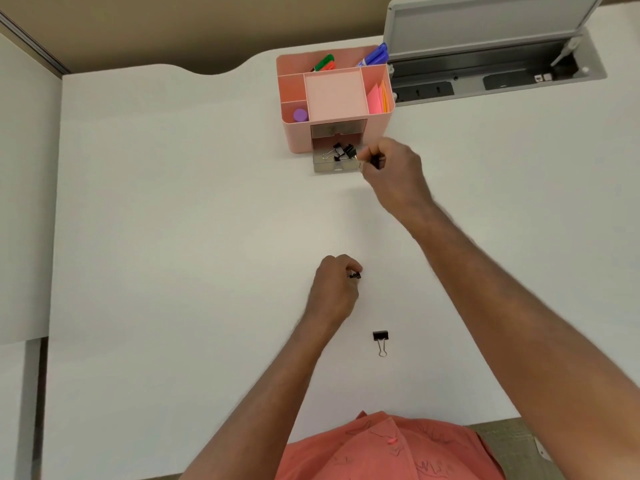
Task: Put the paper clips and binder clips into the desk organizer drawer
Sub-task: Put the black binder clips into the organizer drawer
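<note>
Reaching toward the pink desk organizer point(334, 98), the right hand point(391, 171) hangs just beside the right edge of the open drawer point(334, 164), its fingers point(367, 157) pinched narrow on something small and dark; we cannot tell from this view which kind of clip it is. We note the drawer pulled out at the organizer's front, low on the white surface point(173, 237), with a small cluster of binder clips point(341, 151) already lying inside, black bodies and wire handles tangled together. Nearer the body, the left hand point(334, 289) sits curled over the surface, fingers closed on a small black clip point(355, 275) that shows just at the fingertips. One more binder clip point(381, 341) lies alone on the surface, near the left hand and a little toward us, its wire handles pointing at the body. We see markers point(375, 55) standing in the organizer's back compartments, pink sticky notes point(377, 97) in the right one, and a purple cap point(300, 115) in the front left one. A grey hatch point(485, 26) stands open behind, to the right of the organizer.
</note>
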Demonstrator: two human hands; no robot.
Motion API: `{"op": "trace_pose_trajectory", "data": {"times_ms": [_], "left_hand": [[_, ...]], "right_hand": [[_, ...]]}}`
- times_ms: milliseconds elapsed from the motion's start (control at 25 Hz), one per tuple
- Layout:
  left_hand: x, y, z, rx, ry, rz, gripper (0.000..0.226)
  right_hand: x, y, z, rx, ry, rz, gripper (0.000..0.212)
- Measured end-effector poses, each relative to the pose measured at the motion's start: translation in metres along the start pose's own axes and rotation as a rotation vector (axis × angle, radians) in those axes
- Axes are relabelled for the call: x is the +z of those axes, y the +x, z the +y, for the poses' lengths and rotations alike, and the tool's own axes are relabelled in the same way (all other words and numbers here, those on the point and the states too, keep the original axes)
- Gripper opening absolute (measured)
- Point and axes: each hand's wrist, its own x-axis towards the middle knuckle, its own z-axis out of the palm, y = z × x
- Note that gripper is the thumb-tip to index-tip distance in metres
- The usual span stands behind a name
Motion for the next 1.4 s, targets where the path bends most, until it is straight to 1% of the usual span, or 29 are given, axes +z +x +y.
{"op": "trace_pose_trajectory", "data": {"times_ms": [80, 160, 280, 400, 520, 600, 680, 760, 840, 880, 1040, 1160, 1240, 1320, 1360, 1400], "left_hand": [[-0.014, 0.008, -0.003, -0.065, -0.093, 0.049, 0.025], [-0.033, 0.018, -0.001, -0.106, -0.179, 0.107, 0.025], [-0.062, 0.038, 0.006, -0.116, -0.271, 0.189, 0.026], [-0.090, 0.061, 0.019, -0.071, -0.287, 0.254, 0.028], [-0.108, 0.089, 0.040, 0.030, -0.192, 0.314, 0.029], [-0.114, 0.111, 0.055, 0.111, -0.121, 0.340, 0.030], [-0.116, 0.130, 0.068, 0.207, -0.013, 0.326, 0.031], [-0.113, 0.146, 0.076, 0.283, 0.146, 0.273, 0.031], [-0.106, 0.157, 0.077, 0.284, 0.282, 0.236, 0.027], [-0.102, 0.162, 0.078, 0.270, 0.313, 0.223, 0.025], [-0.097, 0.170, 0.078, 0.272, 0.336, 0.214, 0.027], [-0.097, 0.171, 0.076, 0.305, 0.371, 0.227, 0.025], [-0.098, 0.170, 0.073, 0.313, 0.374, 0.229, 0.024], [-0.099, 0.165, 0.070, 0.344, 0.366, 0.255, 0.026], [-0.098, 0.160, 0.068, 0.365, 0.351, 0.282, 0.027], [-0.096, 0.151, 0.066, 0.387, 0.332, 0.325, 0.026]], "right_hand": [[0.008, 0.026, -0.011, -0.135, -0.193, -0.029, 0.023], [0.015, 0.041, -0.016, -0.207, -0.334, -0.077, 0.026], [0.024, 0.050, -0.015, -0.254, -0.434, -0.154, 0.025], [0.028, 0.054, -0.011, -0.267, -0.471, -0.182, 0.026], [0.024, 0.053, -0.008, -0.269, -0.412, -0.147, 0.027], [0.018, 0.048, -0.002, -0.287, -0.349, -0.087, 0.022], [0.014, 0.040, 0.005, -0.289, -0.316, -0.046, 0.018], [0.011, 0.031, 0.013, -0.271, -0.300, -0.037, 0.017], [0.010, 0.021, 0.021, -0.264, -0.285, -0.039, 0.017], [0.009, 0.016, 0.025, -0.264, -0.280, -0.039, 0.017], [0.007, -0.001, 0.035, -0.250, -0.258, -0.049, 0.017], [0.006, -0.020, 0.039, -0.210, -0.213, -0.078, 0.017], [0.003, -0.037, 0.042, -0.161, -0.206, -0.129, 0.015], [0.000, -0.060, 0.045, -0.091, -0.276, -0.233, 0.009], [-0.002, -0.073, 0.048, -0.048, -0.349, -0.297, 0.006], [-0.002, -0.087, 0.050, -0.004, -0.433, -0.359, 0.007]]}}
